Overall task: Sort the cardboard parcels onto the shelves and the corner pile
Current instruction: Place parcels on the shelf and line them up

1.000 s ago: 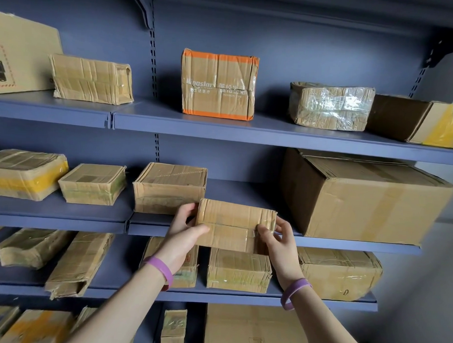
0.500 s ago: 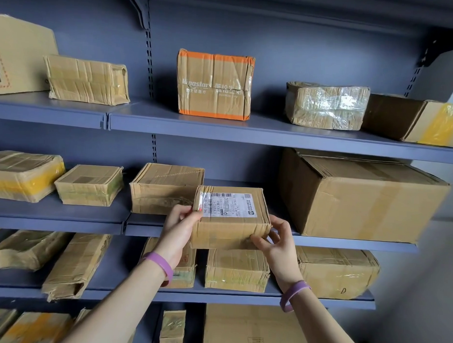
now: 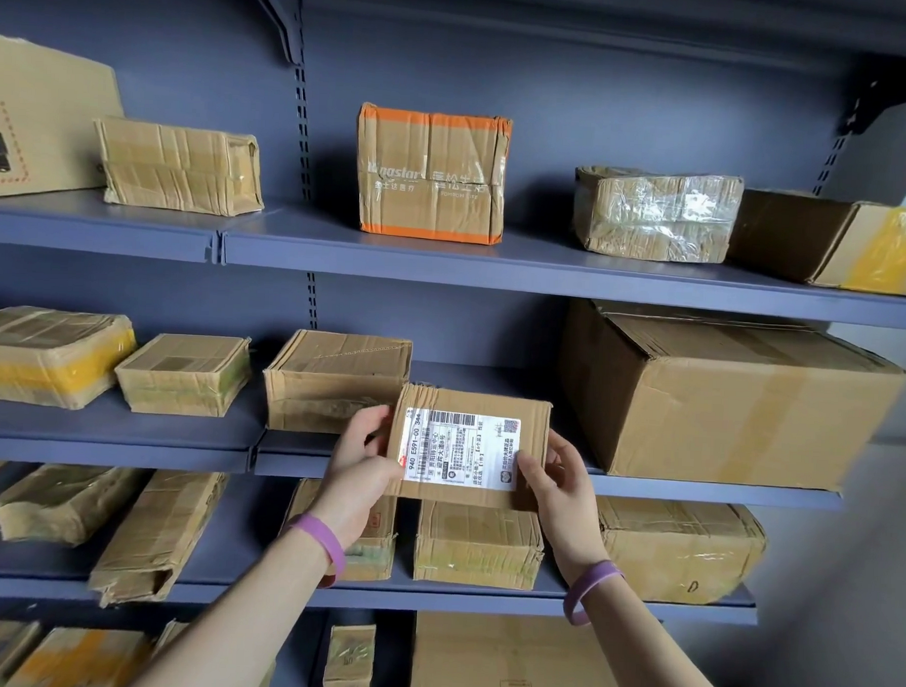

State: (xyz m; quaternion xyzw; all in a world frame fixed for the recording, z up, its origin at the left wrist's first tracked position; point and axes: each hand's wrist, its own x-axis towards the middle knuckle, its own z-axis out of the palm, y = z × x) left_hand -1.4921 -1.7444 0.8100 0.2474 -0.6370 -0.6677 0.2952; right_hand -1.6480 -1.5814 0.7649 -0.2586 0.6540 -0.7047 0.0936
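I hold a small cardboard parcel in front of the middle shelf, its face with the white shipping label turned toward me. My left hand grips its left edge, thumb on the label corner. My right hand grips the lower right corner. The parcel hangs at the shelf's front edge, in the gap between a flat brown parcel on its left and a large carton on its right.
The blue-grey shelving holds several taped parcels on each level, among them an orange-edged box on the top shelf. Two parcels stand on the lower shelf just under my hands. A pale wall lies at the right.
I have turned the parcel in my hands so that its labelled face now points at me, and raised it slightly. Both hands shifted their grip along its sides.
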